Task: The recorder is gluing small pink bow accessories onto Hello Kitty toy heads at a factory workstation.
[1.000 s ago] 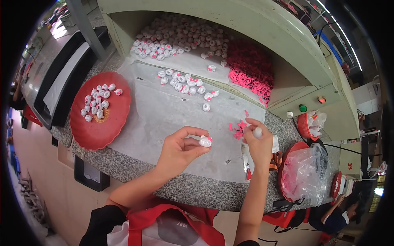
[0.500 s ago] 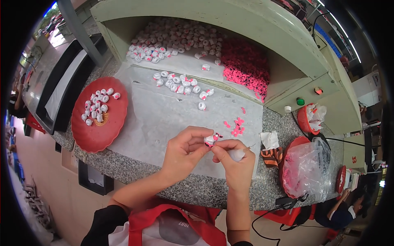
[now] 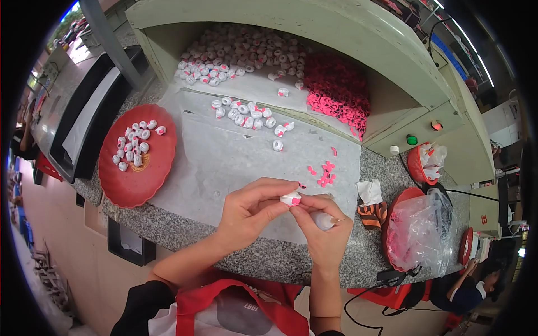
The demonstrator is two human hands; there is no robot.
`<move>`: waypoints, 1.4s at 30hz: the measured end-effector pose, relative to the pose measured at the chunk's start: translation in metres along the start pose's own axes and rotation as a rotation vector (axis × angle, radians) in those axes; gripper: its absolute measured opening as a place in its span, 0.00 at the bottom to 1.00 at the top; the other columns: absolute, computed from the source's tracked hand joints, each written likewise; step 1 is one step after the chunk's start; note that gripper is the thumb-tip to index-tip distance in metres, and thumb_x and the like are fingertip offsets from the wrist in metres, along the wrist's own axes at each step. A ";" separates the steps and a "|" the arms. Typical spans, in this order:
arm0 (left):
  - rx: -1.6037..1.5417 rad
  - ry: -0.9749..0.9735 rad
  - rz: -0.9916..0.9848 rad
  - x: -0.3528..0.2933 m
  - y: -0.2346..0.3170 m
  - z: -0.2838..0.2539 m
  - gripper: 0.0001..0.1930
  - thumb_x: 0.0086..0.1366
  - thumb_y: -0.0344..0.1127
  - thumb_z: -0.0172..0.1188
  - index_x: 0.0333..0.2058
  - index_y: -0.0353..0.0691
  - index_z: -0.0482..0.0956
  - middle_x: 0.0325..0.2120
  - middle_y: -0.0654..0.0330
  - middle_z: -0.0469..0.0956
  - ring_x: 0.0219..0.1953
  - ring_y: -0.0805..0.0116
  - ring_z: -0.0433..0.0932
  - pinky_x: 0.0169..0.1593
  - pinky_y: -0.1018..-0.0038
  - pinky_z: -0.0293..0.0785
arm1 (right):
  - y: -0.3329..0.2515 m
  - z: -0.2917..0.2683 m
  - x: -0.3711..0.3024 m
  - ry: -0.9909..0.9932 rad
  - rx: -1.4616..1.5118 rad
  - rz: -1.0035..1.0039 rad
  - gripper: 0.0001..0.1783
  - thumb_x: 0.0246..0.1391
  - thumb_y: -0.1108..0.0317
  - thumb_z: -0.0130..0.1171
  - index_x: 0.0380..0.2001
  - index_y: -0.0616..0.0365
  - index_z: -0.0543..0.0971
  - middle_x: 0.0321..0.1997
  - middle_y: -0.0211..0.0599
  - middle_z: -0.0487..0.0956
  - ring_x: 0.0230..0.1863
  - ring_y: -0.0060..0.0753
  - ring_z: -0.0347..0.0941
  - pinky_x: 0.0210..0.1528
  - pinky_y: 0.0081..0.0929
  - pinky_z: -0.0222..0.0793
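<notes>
**Left hand (image 3: 244, 215) and right hand (image 3: 325, 238) meet at one bead (image 3: 291, 199)**

A pale green cabinet (image 3: 314, 33) arches beyond both hands, with a white sheet (image 3: 213, 157) spread beneath and ahead of them. A red plate (image 3: 117, 185) sits well to the left hand's left. Thumb and fingers of the left hand pinch the pink-patched bead; the right, its thumb and forefinger nearly together at the same bead, curls around a white bottle (image 3: 323, 220). Loose beads (image 3: 239, 120) lie beyond the left hand, and tiny pink pieces (image 3: 327, 175) just beyond the right.
</notes>
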State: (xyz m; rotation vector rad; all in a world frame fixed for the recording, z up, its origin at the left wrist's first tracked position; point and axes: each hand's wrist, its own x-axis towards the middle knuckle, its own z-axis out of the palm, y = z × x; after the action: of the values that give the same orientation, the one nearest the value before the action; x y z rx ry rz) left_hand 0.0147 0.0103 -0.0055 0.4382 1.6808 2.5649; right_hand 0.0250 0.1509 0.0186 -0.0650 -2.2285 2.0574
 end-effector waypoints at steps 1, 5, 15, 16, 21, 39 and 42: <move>0.000 -0.003 -0.002 0.000 -0.001 0.001 0.14 0.56 0.17 0.50 0.43 0.30 0.70 0.44 0.49 0.69 0.45 0.64 0.70 0.48 0.72 0.69 | 0.001 -0.002 0.001 -0.011 -0.028 -0.054 0.09 0.37 0.83 0.61 0.27 0.67 0.76 0.27 0.33 0.75 0.28 0.19 0.69 0.30 0.14 0.64; 0.049 0.000 -0.017 0.001 0.000 0.000 0.13 0.57 0.19 0.49 0.42 0.30 0.71 0.43 0.50 0.70 0.44 0.66 0.71 0.47 0.74 0.69 | 0.000 -0.004 0.004 -0.030 -0.105 -0.111 0.09 0.37 0.84 0.61 0.26 0.67 0.76 0.26 0.34 0.75 0.29 0.20 0.69 0.30 0.15 0.64; 0.016 0.009 -0.045 0.000 -0.002 -0.005 0.13 0.57 0.19 0.48 0.43 0.29 0.70 0.43 0.51 0.71 0.43 0.67 0.71 0.46 0.75 0.70 | 0.003 0.000 0.005 -0.047 -0.126 -0.130 0.08 0.37 0.83 0.60 0.26 0.66 0.76 0.26 0.35 0.75 0.28 0.20 0.68 0.31 0.16 0.63; 0.015 0.012 -0.044 0.000 -0.001 -0.006 0.13 0.57 0.19 0.48 0.43 0.29 0.70 0.43 0.51 0.71 0.43 0.67 0.71 0.46 0.75 0.70 | 0.003 0.001 0.005 -0.051 -0.133 -0.128 0.08 0.37 0.83 0.60 0.26 0.66 0.76 0.26 0.35 0.75 0.28 0.20 0.68 0.31 0.16 0.63; -0.117 0.113 -0.286 0.001 0.001 -0.011 0.15 0.58 0.27 0.52 0.45 0.31 0.69 0.37 0.53 0.75 0.41 0.68 0.74 0.43 0.76 0.72 | 0.005 0.002 0.006 -0.058 -0.175 -0.145 0.09 0.37 0.84 0.60 0.27 0.65 0.76 0.27 0.35 0.75 0.28 0.20 0.68 0.31 0.16 0.63; -0.109 0.003 -0.229 -0.009 0.007 -0.025 0.13 0.58 0.25 0.52 0.43 0.33 0.66 0.33 0.55 0.76 0.34 0.69 0.77 0.34 0.80 0.73 | 0.011 0.012 0.008 -0.177 0.236 0.072 0.13 0.39 0.80 0.62 0.31 0.63 0.72 0.32 0.38 0.76 0.30 0.23 0.72 0.32 0.18 0.71; -0.228 0.050 -0.388 -0.008 0.008 -0.038 0.12 0.60 0.28 0.51 0.43 0.34 0.67 0.33 0.56 0.76 0.33 0.69 0.77 0.34 0.81 0.74 | 0.009 0.028 0.008 -0.160 0.104 0.039 0.14 0.39 0.79 0.62 0.32 0.63 0.72 0.31 0.37 0.76 0.30 0.21 0.72 0.32 0.16 0.69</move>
State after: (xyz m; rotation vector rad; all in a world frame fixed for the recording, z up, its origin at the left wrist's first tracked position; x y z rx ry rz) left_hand 0.0132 -0.0283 -0.0136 0.0294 1.3057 2.4470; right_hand 0.0140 0.1246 0.0077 0.0674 -2.2196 2.2699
